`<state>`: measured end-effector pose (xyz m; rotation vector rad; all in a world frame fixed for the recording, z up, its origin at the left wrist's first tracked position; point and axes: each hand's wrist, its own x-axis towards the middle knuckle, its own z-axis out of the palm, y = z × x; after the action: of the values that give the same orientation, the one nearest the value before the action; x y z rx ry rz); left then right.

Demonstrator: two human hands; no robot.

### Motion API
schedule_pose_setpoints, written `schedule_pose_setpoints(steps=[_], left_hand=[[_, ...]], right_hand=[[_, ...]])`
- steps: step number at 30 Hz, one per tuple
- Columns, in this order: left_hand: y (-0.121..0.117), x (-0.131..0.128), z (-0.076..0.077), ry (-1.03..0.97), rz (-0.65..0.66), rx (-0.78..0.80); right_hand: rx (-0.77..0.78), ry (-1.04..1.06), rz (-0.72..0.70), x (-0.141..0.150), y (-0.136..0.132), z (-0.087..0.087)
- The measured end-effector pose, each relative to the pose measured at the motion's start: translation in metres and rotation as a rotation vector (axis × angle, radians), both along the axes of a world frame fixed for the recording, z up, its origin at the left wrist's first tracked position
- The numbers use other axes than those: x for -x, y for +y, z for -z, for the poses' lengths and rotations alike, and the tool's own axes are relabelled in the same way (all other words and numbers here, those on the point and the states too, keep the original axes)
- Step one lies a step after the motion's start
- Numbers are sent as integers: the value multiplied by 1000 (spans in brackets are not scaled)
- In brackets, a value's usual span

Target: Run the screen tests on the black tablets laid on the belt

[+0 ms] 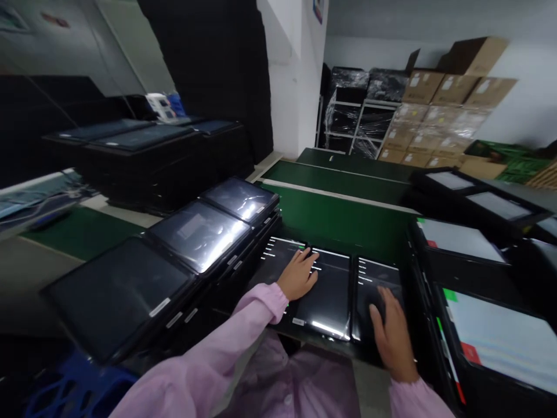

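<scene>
Three dark tablets lie side by side in front of me, with short lines of white text on their screens. My left hand [299,274] is spread over the neighbouring edges of the left tablet [273,262] and the middle tablet [328,296], fingertips near the top of the screens. Over the right tablet [375,274], my right hand [393,334] has its fingers stretched out and its thumb apart. That hand hides much of the screen's lower right; whether it touches the glass I cannot tell. Neither hand grips anything.
On the left stand stacks of dark-screened tablets [198,229] in black trays. To the right are stacked tablets with lit white screens [505,337] and red and green corners. A green bench surface [339,212] runs behind. Cardboard boxes [435,116] are piled at the back.
</scene>
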<state>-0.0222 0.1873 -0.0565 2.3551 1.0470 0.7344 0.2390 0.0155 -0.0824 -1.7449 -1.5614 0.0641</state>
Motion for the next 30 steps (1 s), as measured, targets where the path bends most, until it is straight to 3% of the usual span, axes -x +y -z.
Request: schedule_pose_setpoints(steps=[4,8,12,16,20,30], left_hand=[[-4,7,2,-51,-7,-13],[-14,55,7,-107,-119,-42],[-25,107,21,-189,-299,-20],[-26,135,35,-179,-403,17],[-17,137,37,-157,-436,10],[3,116,22,-52,-376,-36]], right_hand=[[51,-109,-23,-14,45,-2],[145,-155,5,-23,71,-1],[98,-159,16,-21,68,1],[57,-113,11,-17,51,4],[72,-84,-17,-13,38,6],[54,-36,-20,-6,24,6]])
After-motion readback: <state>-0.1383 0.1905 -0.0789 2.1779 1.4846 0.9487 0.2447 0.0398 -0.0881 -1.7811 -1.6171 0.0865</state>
